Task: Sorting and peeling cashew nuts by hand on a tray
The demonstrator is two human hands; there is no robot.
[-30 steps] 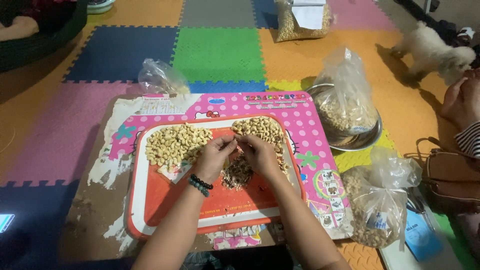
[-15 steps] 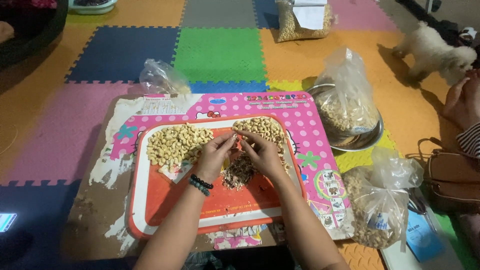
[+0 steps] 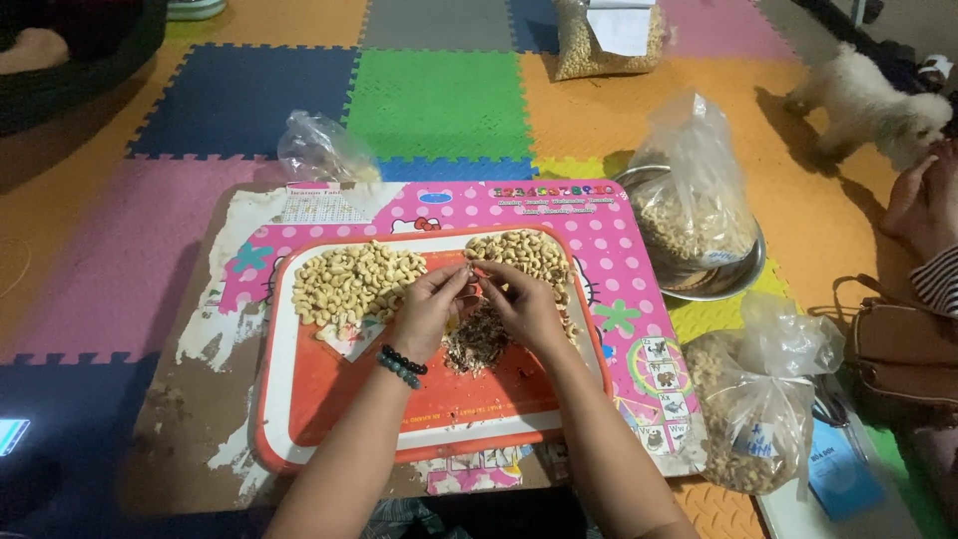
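Pinching one small nut btwn both sets of fingertips, left hand & right hand meet above the orange tray, just over the dark husk pile. Peeled pale nuts heaped at tray's far-left look like the larger share; unpeeled heap far-right still left, so roughly halfway, I'd judge. Nut too small to tell its long axis or heading.
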